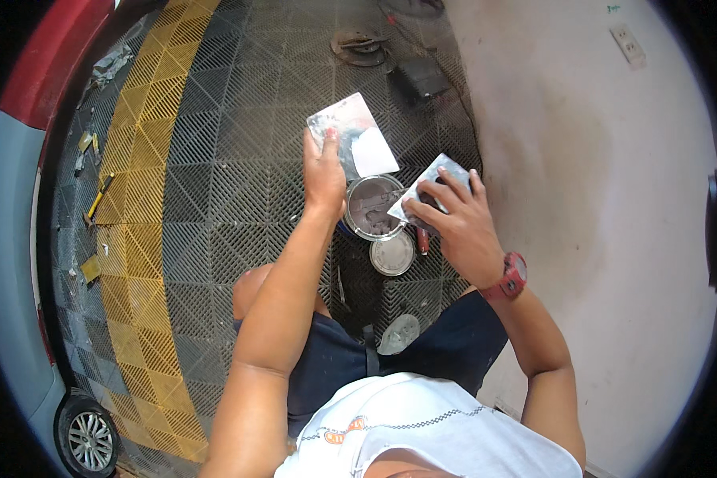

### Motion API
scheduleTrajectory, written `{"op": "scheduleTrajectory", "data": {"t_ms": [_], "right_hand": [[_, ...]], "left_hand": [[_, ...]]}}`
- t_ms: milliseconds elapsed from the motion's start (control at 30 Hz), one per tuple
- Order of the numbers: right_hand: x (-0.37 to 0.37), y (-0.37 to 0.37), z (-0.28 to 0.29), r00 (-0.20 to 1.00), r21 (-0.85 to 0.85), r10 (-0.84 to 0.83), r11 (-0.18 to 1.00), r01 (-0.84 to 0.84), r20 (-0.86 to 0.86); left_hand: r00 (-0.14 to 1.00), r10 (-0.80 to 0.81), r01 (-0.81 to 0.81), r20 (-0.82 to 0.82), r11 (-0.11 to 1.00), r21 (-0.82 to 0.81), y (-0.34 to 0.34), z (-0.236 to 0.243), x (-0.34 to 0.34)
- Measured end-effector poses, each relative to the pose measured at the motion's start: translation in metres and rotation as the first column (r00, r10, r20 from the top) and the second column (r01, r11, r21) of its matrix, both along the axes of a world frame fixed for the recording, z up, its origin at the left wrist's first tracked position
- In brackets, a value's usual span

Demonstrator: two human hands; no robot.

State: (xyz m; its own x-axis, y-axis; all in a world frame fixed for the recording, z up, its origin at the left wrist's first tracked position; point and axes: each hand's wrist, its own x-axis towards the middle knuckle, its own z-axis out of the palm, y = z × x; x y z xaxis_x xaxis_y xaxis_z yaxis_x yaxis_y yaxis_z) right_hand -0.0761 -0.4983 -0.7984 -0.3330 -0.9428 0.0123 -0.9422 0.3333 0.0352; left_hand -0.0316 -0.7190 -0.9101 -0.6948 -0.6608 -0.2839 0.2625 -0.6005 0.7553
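My left hand [325, 175] grips a flat rectangular board [357, 119] smeared with grey and white putty, thumb on its upper face. It is above and left of an open round can [379, 237] of grey putty. In my right hand [464, 231] is a flat putty spreader [438, 169], my fingers laid across its face. The spreader's lower left corner overlaps the can's right side, and I cannot tell whether it touches the rim. A round metal lid [392, 253] lies just in front of the can. Beside it is a tool with a red handle [423, 241], partly hidden.
A pale wall [566, 199] rises on my right. Far ahead on the grey grid floor [239, 159] are round discs [358, 49] and a dark box-like object [419, 78]. To the left, a hammer [101, 197] lies near a parked car [12, 231]. A clear plastic piece [400, 334] lies between my legs.
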Motion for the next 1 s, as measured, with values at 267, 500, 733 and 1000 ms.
{"op": "scheduleTrajectory", "data": {"t_ms": [267,500,733,1000], "right_hand": [[-0.009,-0.021,-0.038,0.941,-0.445,-0.013,0.879,0.172,0.338],[0.001,-0.025,-0.022,0.897,-0.517,0.027,0.825,0.229,0.441],[-0.029,0.006,-0.028,0.953,-0.284,-0.241,0.915,0.287,0.184],[0.0,-0.024,-0.023,0.999,-0.127,-0.046,0.991,0.049,0.023]], "left_hand": [[0.96,-0.191,0.23,-0.205,0.954,0.191,0.017,0.002,-0.002],[0.988,-0.098,0.102,-0.123,0.994,0.029,0.015,-0.015,-0.005],[0.968,-0.238,0.229,-0.082,0.968,-0.104,0.007,-0.015,-0.005],[0.963,-0.212,0.267,0.168,0.847,-0.46,0.01,-0.01,-0.003]]}}
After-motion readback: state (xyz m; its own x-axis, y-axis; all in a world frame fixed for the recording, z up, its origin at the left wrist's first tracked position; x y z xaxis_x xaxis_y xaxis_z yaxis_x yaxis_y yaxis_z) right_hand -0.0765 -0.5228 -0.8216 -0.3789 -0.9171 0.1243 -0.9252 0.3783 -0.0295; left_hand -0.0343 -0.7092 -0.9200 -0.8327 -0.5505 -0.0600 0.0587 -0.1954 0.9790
